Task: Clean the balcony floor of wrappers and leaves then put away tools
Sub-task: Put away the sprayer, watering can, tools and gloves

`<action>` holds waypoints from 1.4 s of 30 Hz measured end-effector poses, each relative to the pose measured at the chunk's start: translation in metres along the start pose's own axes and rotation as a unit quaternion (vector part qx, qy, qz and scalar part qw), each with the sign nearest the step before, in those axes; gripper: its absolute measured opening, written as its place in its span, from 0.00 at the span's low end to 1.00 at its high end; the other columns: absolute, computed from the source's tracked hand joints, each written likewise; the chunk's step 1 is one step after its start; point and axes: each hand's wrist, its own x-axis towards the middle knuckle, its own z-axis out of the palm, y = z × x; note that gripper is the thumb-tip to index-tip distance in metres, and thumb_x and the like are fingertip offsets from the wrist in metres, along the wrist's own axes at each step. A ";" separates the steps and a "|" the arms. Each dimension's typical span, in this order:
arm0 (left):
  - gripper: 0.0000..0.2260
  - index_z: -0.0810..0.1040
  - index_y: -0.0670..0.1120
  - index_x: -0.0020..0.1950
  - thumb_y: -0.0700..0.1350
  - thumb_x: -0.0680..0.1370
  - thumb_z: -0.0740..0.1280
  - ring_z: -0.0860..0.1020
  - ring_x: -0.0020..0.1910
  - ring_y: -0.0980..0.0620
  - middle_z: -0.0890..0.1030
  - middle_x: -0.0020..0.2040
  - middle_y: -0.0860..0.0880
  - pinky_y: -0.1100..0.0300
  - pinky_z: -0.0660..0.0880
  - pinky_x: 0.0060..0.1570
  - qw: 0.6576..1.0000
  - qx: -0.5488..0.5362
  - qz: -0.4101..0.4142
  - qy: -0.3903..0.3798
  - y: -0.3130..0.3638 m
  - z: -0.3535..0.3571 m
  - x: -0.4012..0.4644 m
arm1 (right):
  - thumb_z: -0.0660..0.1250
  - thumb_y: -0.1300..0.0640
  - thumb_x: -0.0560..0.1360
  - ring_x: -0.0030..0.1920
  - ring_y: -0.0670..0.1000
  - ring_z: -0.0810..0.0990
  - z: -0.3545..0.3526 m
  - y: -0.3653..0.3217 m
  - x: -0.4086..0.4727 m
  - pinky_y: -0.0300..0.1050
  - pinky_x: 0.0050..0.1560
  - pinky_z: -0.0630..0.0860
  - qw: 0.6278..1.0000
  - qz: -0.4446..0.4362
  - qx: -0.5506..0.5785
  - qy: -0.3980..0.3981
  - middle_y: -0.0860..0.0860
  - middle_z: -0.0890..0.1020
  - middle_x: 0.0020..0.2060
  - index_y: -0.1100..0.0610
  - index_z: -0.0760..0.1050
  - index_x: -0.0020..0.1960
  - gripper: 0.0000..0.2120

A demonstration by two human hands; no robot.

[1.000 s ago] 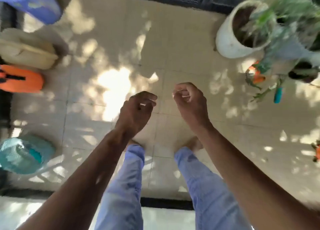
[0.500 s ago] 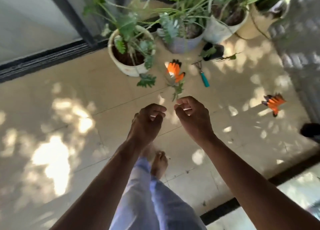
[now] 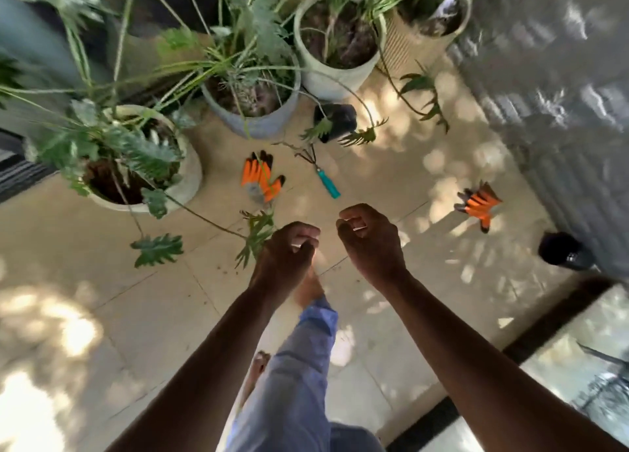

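While both the left hand (image 3: 289, 250) and right hand (image 3: 369, 239) are hanging curled and holding nothing visible, the person is seemingly starting tool pickup, needing a stoop toward the hand rake (image 3: 321, 176) at twelve o'clock, the orange glove (image 3: 260, 179) at eleven.

Dappled sunlight falls in bright patches across the tiled floor (image 3: 143, 302), with soft leaf shadows between them. The forearms are dark in shade. Motion blur smears the plants (image 3: 238, 60) and the wall (image 3: 551, 87) toward the curved wide-angle edges.
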 end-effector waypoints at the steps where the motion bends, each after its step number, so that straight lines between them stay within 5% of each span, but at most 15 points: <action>1: 0.08 0.83 0.55 0.49 0.46 0.73 0.67 0.84 0.48 0.56 0.86 0.46 0.55 0.57 0.81 0.52 1.000 -0.001 -0.012 0.001 0.004 0.006 0.011 | 0.70 0.54 0.78 0.46 0.48 0.86 -0.006 0.005 0.011 0.49 0.53 0.82 1.000 0.006 -0.002 -0.009 0.50 0.87 0.48 0.53 0.81 0.56 0.08; 4: 0.11 0.82 0.55 0.45 0.51 0.68 0.63 0.84 0.50 0.53 0.86 0.46 0.54 0.49 0.81 0.55 0.999 0.010 -0.050 0.002 0.015 0.024 0.039 | 0.70 0.53 0.78 0.45 0.47 0.86 -0.023 0.017 0.044 0.45 0.51 0.82 0.999 0.014 -0.011 -0.040 0.50 0.87 0.49 0.52 0.81 0.56 0.08; 8: 0.08 0.81 0.55 0.44 0.48 0.69 0.64 0.83 0.52 0.53 0.85 0.46 0.55 0.52 0.79 0.58 0.996 0.019 -0.086 -0.007 0.021 0.046 0.076 | 0.70 0.51 0.78 0.47 0.49 0.86 -0.023 0.042 0.091 0.46 0.52 0.81 0.995 -0.010 -0.049 -0.088 0.49 0.87 0.48 0.52 0.80 0.57 0.09; 13: 0.11 0.80 0.57 0.56 0.47 0.75 0.67 0.83 0.55 0.51 0.83 0.57 0.56 0.45 0.80 0.58 0.988 0.058 -0.141 -0.025 -0.006 0.076 0.118 | 0.66 0.47 0.79 0.55 0.52 0.84 0.012 0.095 0.152 0.48 0.58 0.79 0.970 -0.016 -0.145 -0.193 0.49 0.85 0.55 0.48 0.76 0.62 0.13; 19: 0.27 0.67 0.50 0.78 0.46 0.79 0.69 0.71 0.73 0.45 0.70 0.77 0.47 0.53 0.68 0.72 0.971 0.108 -0.212 0.008 -0.097 0.131 0.201 | 0.66 0.49 0.81 0.64 0.53 0.78 0.095 0.157 0.231 0.50 0.63 0.77 0.909 -0.091 -0.274 -0.300 0.52 0.79 0.65 0.50 0.71 0.70 0.19; 22: 0.39 0.55 0.48 0.83 0.47 0.77 0.72 0.57 0.80 0.39 0.56 0.83 0.43 0.45 0.63 0.76 0.953 0.222 -0.204 0.005 -0.149 0.160 0.241 | 0.65 0.50 0.81 0.66 0.56 0.75 0.131 0.186 0.273 0.54 0.65 0.76 0.889 -0.125 -0.328 -0.294 0.55 0.75 0.68 0.52 0.66 0.75 0.24; 27: 0.58 0.35 0.52 0.83 0.52 0.71 0.78 0.36 0.81 0.37 0.31 0.82 0.45 0.38 0.52 0.79 0.907 0.383 -0.172 -0.020 -0.211 0.194 0.276 | 0.67 0.49 0.77 0.63 0.59 0.76 0.173 0.219 0.334 0.49 0.58 0.73 0.918 -0.122 -0.320 -0.199 0.55 0.76 0.63 0.53 0.69 0.69 0.23; 31: 0.62 0.29 0.49 0.81 0.50 0.70 0.80 0.33 0.80 0.36 0.29 0.81 0.43 0.35 0.46 0.79 0.904 0.405 -0.133 0.030 -0.232 0.212 0.275 | 0.68 0.41 0.77 0.61 0.59 0.78 0.192 0.234 0.353 0.47 0.51 0.71 0.908 -0.139 -0.341 -0.202 0.56 0.74 0.66 0.53 0.63 0.75 0.32; 36: 0.62 0.29 0.47 0.81 0.44 0.70 0.80 0.36 0.80 0.34 0.31 0.81 0.41 0.33 0.51 0.78 0.893 0.429 -0.129 0.047 -0.237 0.216 0.279 | 0.71 0.46 0.77 0.60 0.55 0.80 0.200 0.233 0.361 0.46 0.49 0.73 0.913 -0.136 -0.330 -0.196 0.53 0.77 0.64 0.53 0.65 0.72 0.29; 42: 0.58 0.31 0.49 0.82 0.50 0.73 0.77 0.35 0.80 0.35 0.29 0.81 0.42 0.36 0.53 0.78 0.903 0.395 -0.166 -0.017 -0.213 0.200 0.280 | 0.73 0.46 0.76 0.55 0.51 0.79 0.181 0.214 0.348 0.44 0.47 0.72 0.920 -0.090 -0.286 -0.251 0.49 0.80 0.56 0.53 0.70 0.64 0.22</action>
